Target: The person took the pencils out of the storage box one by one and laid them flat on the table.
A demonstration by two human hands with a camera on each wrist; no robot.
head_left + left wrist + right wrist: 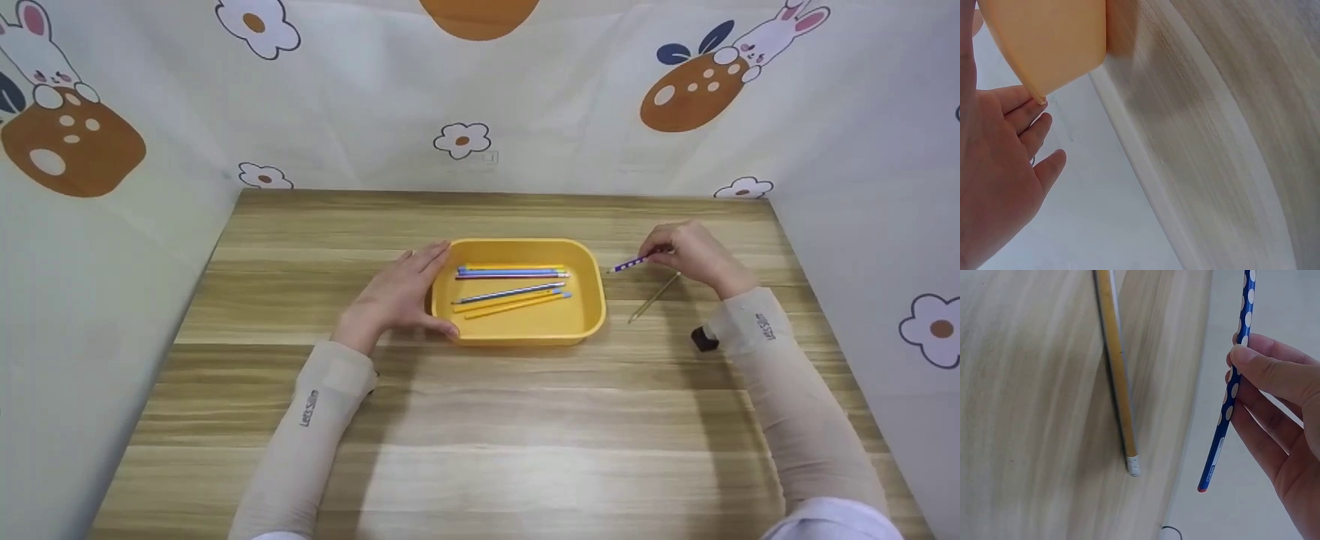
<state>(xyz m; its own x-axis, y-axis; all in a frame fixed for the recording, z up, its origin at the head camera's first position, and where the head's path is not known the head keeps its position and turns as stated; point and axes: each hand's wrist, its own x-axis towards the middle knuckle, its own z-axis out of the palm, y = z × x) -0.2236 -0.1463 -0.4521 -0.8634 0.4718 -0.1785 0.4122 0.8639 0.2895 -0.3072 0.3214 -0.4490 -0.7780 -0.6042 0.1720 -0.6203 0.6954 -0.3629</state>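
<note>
A yellow plastic tray [517,327] stands on the wooden table with several pencils [513,275] lying in it, some yellow, others blue, purple or dark striped. My left hand [394,294] spans the tray's left end, thumb at the near corner and outstretched fingers against the rim. To the right of the tray, my right hand [694,253] pinches a blue pencil with white dots [1224,408] between thumb and fingers. Its sharpened tip points toward the tray's right rim. Below that hand, a yellow-brown pencil [1117,371] with a white end lies slantwise on the table.
A small black object [705,339] is beside the right sleeve. The wood-grain table [517,450] is bounded at the back and sides by pale cloth walls [360,90] printed with rabbits and flowers.
</note>
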